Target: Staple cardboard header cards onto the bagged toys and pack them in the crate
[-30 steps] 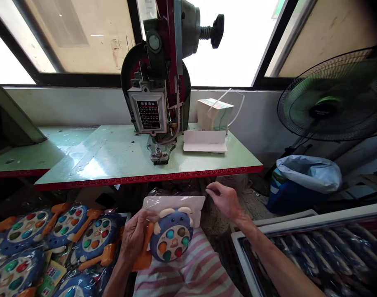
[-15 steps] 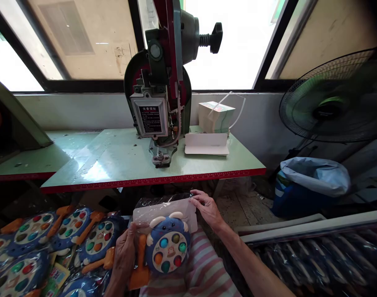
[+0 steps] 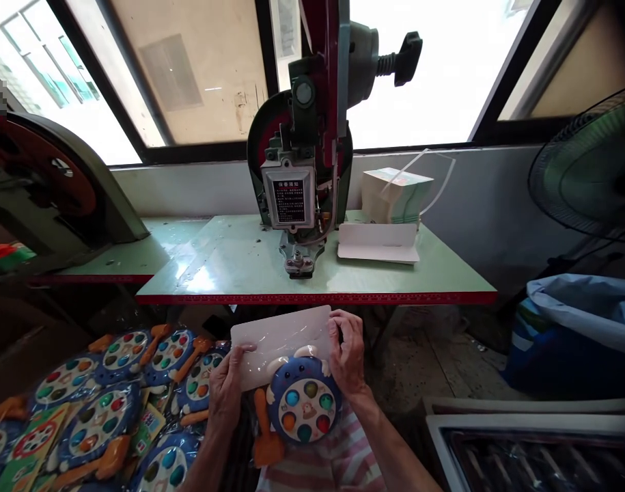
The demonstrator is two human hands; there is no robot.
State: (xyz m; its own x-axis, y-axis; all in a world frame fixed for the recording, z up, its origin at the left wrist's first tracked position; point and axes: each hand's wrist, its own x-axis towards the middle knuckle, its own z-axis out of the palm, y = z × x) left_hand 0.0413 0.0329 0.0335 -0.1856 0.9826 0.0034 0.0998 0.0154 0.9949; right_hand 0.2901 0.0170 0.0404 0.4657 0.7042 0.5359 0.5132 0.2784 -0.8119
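My left hand [image 3: 226, 388] pinches the left end of a pale card [image 3: 286, 336] in a clear plastic bag. At the card's right end, my right hand [image 3: 347, 350] has its fingers curled round the edge. Below the card, inside the bag, lie a blue animal-shaped toy [image 3: 304, 400] with coloured round buttons and, at its left, an orange hammer [image 3: 265, 430]. The bag rests over a lap in pink and white striped cloth [image 3: 343, 454].
A green machine [image 3: 292, 198] stands on a green table with a red edge [image 3: 312, 298]. Folded white card [image 3: 378, 242] and a paper stack [image 3: 397, 195] lie right of it. Bagged toys [image 3: 98, 424] fill the lower left. A fan [image 3: 593, 164] and blue sack [image 3: 563, 342] are right.
The view has turned left. The card has been raised toward the table edge, and my right hand's fingers have closed round its right end. My left hand still holds the left end.
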